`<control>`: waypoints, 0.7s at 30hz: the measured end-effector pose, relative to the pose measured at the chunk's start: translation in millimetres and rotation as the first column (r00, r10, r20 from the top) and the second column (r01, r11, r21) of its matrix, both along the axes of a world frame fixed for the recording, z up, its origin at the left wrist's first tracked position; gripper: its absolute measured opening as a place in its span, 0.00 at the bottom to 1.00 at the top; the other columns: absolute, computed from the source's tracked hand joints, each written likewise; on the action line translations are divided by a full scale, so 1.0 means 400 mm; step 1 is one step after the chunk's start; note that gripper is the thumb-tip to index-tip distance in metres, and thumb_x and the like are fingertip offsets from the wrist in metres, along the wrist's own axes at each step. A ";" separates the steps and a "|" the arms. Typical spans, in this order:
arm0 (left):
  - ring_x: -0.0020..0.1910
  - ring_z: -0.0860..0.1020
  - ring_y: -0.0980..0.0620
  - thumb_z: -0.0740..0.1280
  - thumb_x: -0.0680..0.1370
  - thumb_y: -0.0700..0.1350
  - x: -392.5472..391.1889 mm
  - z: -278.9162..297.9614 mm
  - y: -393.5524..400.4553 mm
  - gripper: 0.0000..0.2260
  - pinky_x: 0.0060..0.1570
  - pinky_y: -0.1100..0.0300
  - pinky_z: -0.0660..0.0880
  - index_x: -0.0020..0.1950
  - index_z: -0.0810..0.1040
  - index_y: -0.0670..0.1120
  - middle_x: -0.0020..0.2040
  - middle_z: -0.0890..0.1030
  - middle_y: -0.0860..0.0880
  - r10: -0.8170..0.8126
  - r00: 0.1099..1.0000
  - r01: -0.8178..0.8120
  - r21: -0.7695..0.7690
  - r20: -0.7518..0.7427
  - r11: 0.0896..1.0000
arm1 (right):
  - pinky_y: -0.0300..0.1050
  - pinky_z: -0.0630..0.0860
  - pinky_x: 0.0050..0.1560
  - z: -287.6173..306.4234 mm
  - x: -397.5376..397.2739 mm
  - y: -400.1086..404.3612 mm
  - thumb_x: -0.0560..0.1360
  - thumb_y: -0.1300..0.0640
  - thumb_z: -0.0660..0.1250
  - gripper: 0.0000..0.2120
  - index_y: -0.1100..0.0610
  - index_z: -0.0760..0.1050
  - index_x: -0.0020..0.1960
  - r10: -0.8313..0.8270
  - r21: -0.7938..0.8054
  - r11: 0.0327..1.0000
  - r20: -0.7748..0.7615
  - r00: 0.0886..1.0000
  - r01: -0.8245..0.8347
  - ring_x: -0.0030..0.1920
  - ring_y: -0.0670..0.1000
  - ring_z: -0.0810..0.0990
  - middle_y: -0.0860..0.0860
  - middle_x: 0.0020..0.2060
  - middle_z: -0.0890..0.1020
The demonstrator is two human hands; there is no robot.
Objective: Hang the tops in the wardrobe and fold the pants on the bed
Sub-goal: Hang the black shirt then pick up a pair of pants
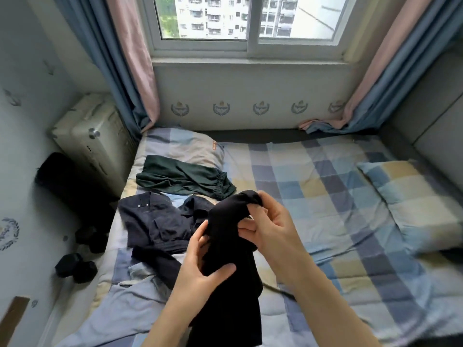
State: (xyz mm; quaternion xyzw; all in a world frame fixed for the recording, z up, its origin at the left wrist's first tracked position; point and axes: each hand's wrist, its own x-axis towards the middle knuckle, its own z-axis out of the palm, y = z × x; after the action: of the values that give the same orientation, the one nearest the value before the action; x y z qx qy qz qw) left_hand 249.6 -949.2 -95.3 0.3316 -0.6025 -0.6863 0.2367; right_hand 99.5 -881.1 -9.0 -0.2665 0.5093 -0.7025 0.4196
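Both hands hold one black garment (pixel 225 284) above the near edge of the bed (pixel 313 209). Left hand (pixel 200 269): fingers and thumb curled round the cloth at mid-length, thumb lying across its front. Right hand (pixel 268 226): fingers pinching the bunched upper end, which rises just above the knuckles. Below the hands the garment hangs in a long dark fall toward the camera; whether it is a top or pants cannot be told.

Three other garments lie on the left part of the bed. One dark green piece (pixel 180 179), with a gathered elastic edge, lies flat just in front of the left pillow (pixel 183 146). One navy collared top (pixel 155 221) lies spread just nearer than it, partly behind the held cloth. One pale grey-blue piece (pixel 120 304) lies crumpled at the near left corner.

Two checked pillows: the left one and one at the right (pixel 413 204). One window (pixel 248 21) stands behind the bed, flanked by two curtains, left (pixel 120 71) and right (pixel 390 71). One cream suitcase (pixel 92 139) stands by the left wall. Two black dumbbells (pixel 77 267) lie on the floor beside the bed.
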 end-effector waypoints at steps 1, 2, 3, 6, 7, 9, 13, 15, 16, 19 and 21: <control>0.59 0.79 0.60 0.79 0.65 0.45 -0.005 0.005 0.007 0.37 0.56 0.64 0.77 0.70 0.68 0.59 0.58 0.80 0.60 -0.003 0.999 0.006 -0.044 0.047 0.999 | 0.47 0.78 0.47 0.026 0.003 0.008 0.77 0.55 0.62 0.06 0.53 0.79 0.47 -0.042 -0.015 0.999 0.008 0.999 0.042 0.45 0.54 0.82 0.52 0.42 0.82; 0.55 0.80 0.59 0.79 0.67 0.43 -0.008 0.011 0.016 0.32 0.53 0.63 0.77 0.67 0.72 0.58 0.55 0.81 0.58 -0.002 0.996 0.010 -0.078 0.092 0.997 | 0.49 0.76 0.49 0.056 0.006 0.024 0.76 0.54 0.64 0.06 0.51 0.80 0.46 -0.101 -0.027 0.994 0.005 0.995 0.101 0.44 0.54 0.80 0.52 0.41 0.81; 0.51 0.82 0.57 0.78 0.68 0.40 -0.013 0.014 0.017 0.26 0.50 0.62 0.78 0.62 0.76 0.57 0.51 0.83 0.54 -0.003 0.992 0.016 -0.099 0.130 0.995 | 0.52 0.75 0.50 0.081 0.005 0.034 0.75 0.51 0.66 0.05 0.50 0.80 0.44 -0.162 -0.032 0.986 -0.007 0.987 0.162 0.45 0.53 0.79 0.52 0.41 0.81; 0.39 0.79 0.51 0.75 0.72 0.38 -0.019 0.030 0.014 0.06 0.44 0.50 0.77 0.46 0.82 0.46 0.38 0.83 0.48 -0.085 0.965 0.140 -0.214 0.248 0.967 | 0.55 0.72 0.49 0.153 -0.005 0.076 0.73 0.46 0.69 0.09 0.51 0.80 0.41 -0.332 -0.035 0.943 -0.071 0.940 0.331 0.45 0.55 0.75 0.56 0.40 0.77; 0.36 0.76 0.51 0.74 0.73 0.40 -0.017 0.038 0.012 0.03 0.41 0.51 0.75 0.42 0.81 0.43 0.35 0.80 0.48 -0.115 0.954 0.187 -0.247 0.278 0.951 | 0.54 0.72 0.46 0.171 -0.012 0.088 0.73 0.46 0.69 0.09 0.52 0.79 0.40 -0.379 -0.027 0.925 -0.101 0.920 0.379 0.43 0.56 0.74 0.56 0.39 0.76; 0.34 0.72 0.53 0.72 0.75 0.41 -0.014 0.052 0.001 0.09 0.39 0.55 0.70 0.37 0.79 0.40 0.32 0.76 0.49 -0.154 0.942 0.225 -0.219 0.297 0.949 | 0.47 0.75 0.39 0.186 -0.038 0.105 0.76 0.50 0.68 0.09 0.53 0.79 0.40 -0.459 -0.004 0.886 -0.161 0.874 0.465 0.39 0.53 0.76 0.54 0.36 0.77; 0.40 0.84 0.49 0.69 0.75 0.39 -0.004 0.113 -0.007 0.07 0.39 0.59 0.78 0.41 0.86 0.46 0.40 0.85 0.47 -0.164 0.984 0.148 0.196 0.066 0.969 | 0.44 0.78 0.43 0.154 -0.085 0.151 0.79 0.60 0.64 0.09 0.53 0.77 0.57 -0.524 0.084 0.833 -0.200 0.828 0.547 0.44 0.50 0.81 0.51 0.46 0.81; 0.47 0.85 0.45 0.70 0.72 0.45 -0.005 0.147 -0.012 0.07 0.41 0.58 0.81 0.45 0.86 0.45 0.48 0.86 0.42 -0.098 0.990 0.127 0.366 -0.098 0.922 | 0.43 0.80 0.47 0.099 -0.090 0.186 0.78 0.63 0.64 0.20 0.52 0.68 0.69 -0.465 0.205 0.839 -0.212 0.860 0.504 0.51 0.51 0.82 0.53 0.52 0.80; 0.50 0.84 0.44 0.70 0.72 0.47 -0.009 0.163 -0.015 0.10 0.44 0.57 0.81 0.47 0.86 0.44 0.50 0.85 0.42 -0.090 0.982 0.151 0.415 -0.163 0.897 | 0.42 0.80 0.48 0.063 -0.080 0.203 0.77 0.65 0.64 0.24 0.52 0.65 0.71 -0.423 0.285 0.828 -0.247 0.872 0.483 0.53 0.51 0.82 0.53 0.54 0.79; 0.41 0.85 0.48 0.71 0.71 0.54 -0.023 0.223 -0.004 0.14 0.45 0.57 0.82 0.38 0.86 0.44 0.37 0.85 0.44 -0.164 0.961 0.242 0.397 -0.221 0.885 | 0.39 0.77 0.44 -0.062 0.001 0.243 0.76 0.69 0.61 0.19 0.54 0.71 0.64 -0.161 0.471 0.826 -0.327 0.931 0.309 0.49 0.48 0.81 0.49 0.49 0.82; 0.30 0.83 0.52 0.70 0.71 0.55 -0.032 0.259 0.022 0.15 0.36 0.62 0.80 0.31 0.84 0.46 0.28 0.82 0.49 -0.238 0.939 0.319 0.362 -0.250 0.876 | 0.36 0.73 0.38 -0.133 0.065 0.256 0.74 0.71 0.60 0.14 0.55 0.75 0.52 -0.079 0.485 0.844 -0.314 0.946 0.231 0.41 0.43 0.78 0.41 0.38 0.80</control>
State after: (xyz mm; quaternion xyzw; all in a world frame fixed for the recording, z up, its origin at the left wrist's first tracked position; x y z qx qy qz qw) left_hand 236.6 -940.3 8.3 0.2122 -0.4655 -0.8506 0.1215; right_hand 125.5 -778.8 -62.1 -0.1992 0.7531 -0.5270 0.3398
